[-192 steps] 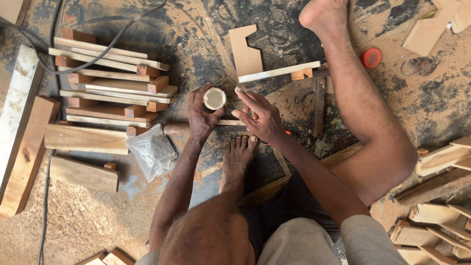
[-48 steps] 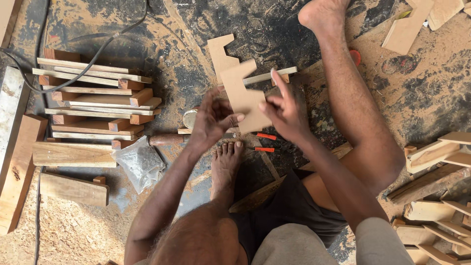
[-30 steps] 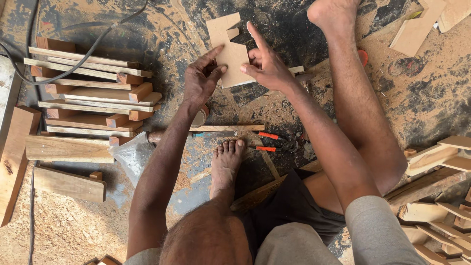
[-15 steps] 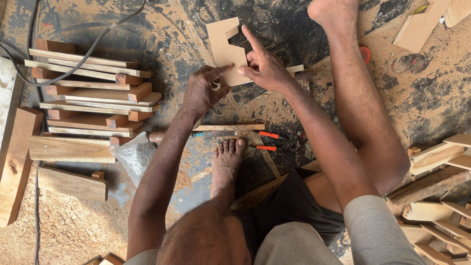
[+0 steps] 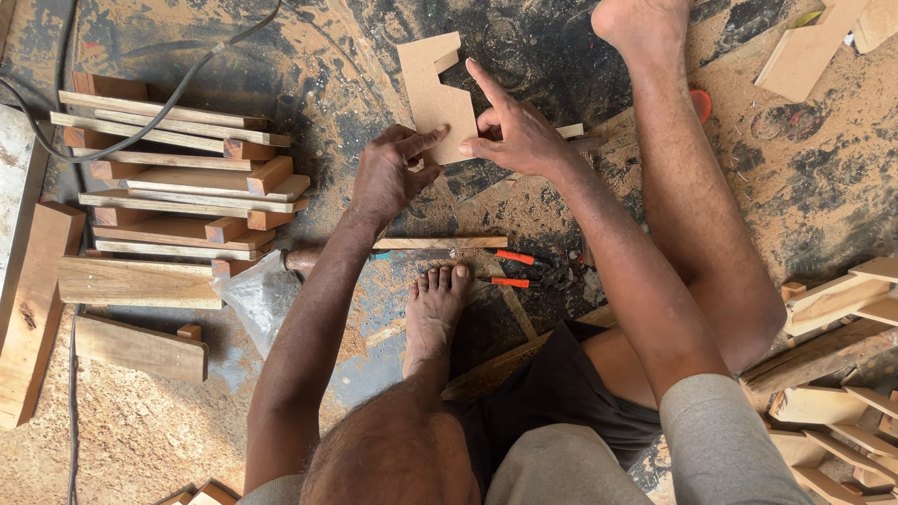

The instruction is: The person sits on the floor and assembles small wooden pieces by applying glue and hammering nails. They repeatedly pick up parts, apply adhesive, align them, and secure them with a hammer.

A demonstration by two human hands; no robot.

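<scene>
Two hands meet on one notched fibreboard cutout, which lies flat on the sawdust-covered floor straight ahead of me. My left hand presses its fingertips against the cutout's lower left edge, its grip loose and not closed around anything. My right hand lays its forefinger along the cutout's right edge and pinches the lower right corner with the thumb. The only container I see is a clear plastic bag, lying left of my left forearm; I cannot tell what is in it. Left of the cutout, stacked wooden slat frames stand near the left hand, with a black cable crossing them. Behind the hands, toward me, a thin wooden strip and two orange-handled tools lie just beyond my bare foot. My right leg borders the cutout's right side. Open floor lies beyond the cutout's far edge. Offcuts crowd the right margin.
</scene>
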